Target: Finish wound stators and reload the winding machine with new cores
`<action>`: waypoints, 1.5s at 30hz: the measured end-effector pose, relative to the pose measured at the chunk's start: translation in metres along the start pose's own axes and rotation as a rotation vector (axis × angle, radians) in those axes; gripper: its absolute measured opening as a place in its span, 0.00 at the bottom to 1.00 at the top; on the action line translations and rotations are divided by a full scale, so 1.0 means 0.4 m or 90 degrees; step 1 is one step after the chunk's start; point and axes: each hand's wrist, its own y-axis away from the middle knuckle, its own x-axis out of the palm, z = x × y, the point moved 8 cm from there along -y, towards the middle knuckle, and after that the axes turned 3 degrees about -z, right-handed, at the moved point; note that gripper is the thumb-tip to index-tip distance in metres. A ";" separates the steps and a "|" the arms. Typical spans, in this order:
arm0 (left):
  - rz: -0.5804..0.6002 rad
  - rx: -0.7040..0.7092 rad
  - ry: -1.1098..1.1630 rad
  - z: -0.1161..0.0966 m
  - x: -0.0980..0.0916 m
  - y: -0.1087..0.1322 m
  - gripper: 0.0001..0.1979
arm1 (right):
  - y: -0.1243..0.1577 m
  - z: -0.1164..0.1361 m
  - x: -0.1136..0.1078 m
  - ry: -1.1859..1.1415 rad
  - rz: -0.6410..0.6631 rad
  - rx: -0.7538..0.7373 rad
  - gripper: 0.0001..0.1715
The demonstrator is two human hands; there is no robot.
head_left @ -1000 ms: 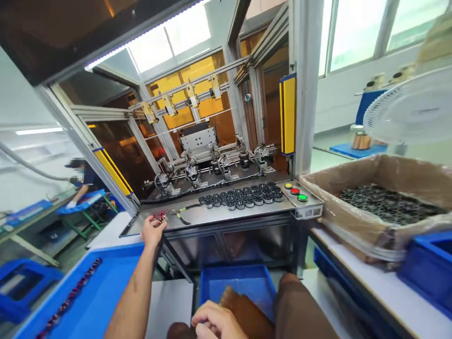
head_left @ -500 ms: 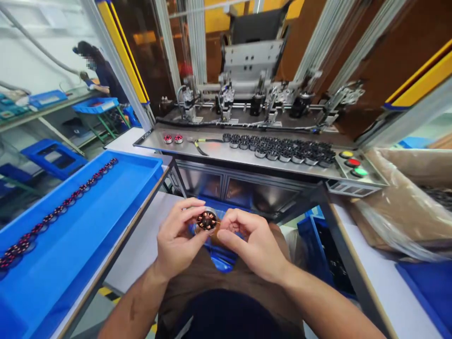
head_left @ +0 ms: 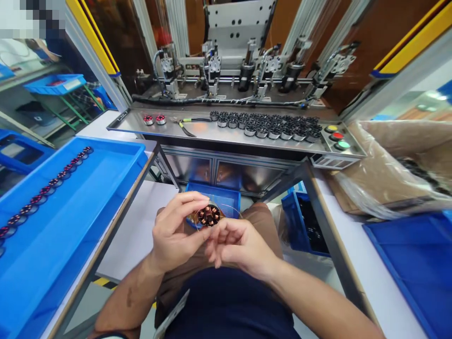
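Note:
My left hand [head_left: 178, 230] is closed around a small round motor stator [head_left: 209, 215], its copper windings facing up inside a dark core. Thin loose wires [head_left: 231, 207] stick out from its right side. Just right of and below the stator is my right hand [head_left: 240, 242], its fingers loosely bent and apart, the upper ones close to the stator's lower edge. Nothing shows between those fingers; whether they touch the stator is hard to tell. Both hands are above my lap.
A metal ledge [head_left: 212, 134] ahead carries two red-topped motor parts [head_left: 154, 119], cutting pliers [head_left: 187, 125] and rows of black motor parts [head_left: 271, 125]. Push buttons [head_left: 337, 136] sit at its right end. Left is a blue tray [head_left: 95, 188] with lined-up parts; right, a plastic-lined carton [head_left: 374, 155].
My right hand has moved down and left, from the wire beside the stator to below it, and its fingers have loosened. My left hand still holds the stator. The view has tilted down.

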 end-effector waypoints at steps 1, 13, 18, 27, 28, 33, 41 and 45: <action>-0.001 0.007 -0.013 -0.001 0.002 0.000 0.25 | 0.000 -0.010 0.012 -0.023 -0.023 -0.007 0.23; 0.055 -0.242 0.220 0.079 0.005 0.026 0.23 | 0.006 0.051 -0.039 0.104 0.012 0.004 0.25; 0.151 -0.279 0.260 0.072 0.045 0.044 0.25 | -0.005 0.109 -0.027 0.149 -0.042 -0.057 0.25; 0.037 -0.358 0.407 0.104 0.070 0.068 0.30 | 0.011 0.045 -0.039 0.117 0.028 -0.026 0.26; 0.032 -0.361 0.422 0.105 0.065 0.068 0.31 | 0.019 0.030 -0.049 0.147 0.057 0.020 0.26; 0.060 -0.293 0.321 0.086 0.037 0.057 0.24 | 0.035 0.105 -0.114 0.352 -0.015 -0.021 0.25; 0.144 -0.306 0.333 0.046 0.078 0.063 0.25 | 0.036 0.189 -0.014 0.335 -0.091 -0.246 0.26; 0.149 -0.411 0.434 0.066 0.094 0.075 0.21 | 0.045 0.174 -0.016 0.321 -0.124 -0.319 0.20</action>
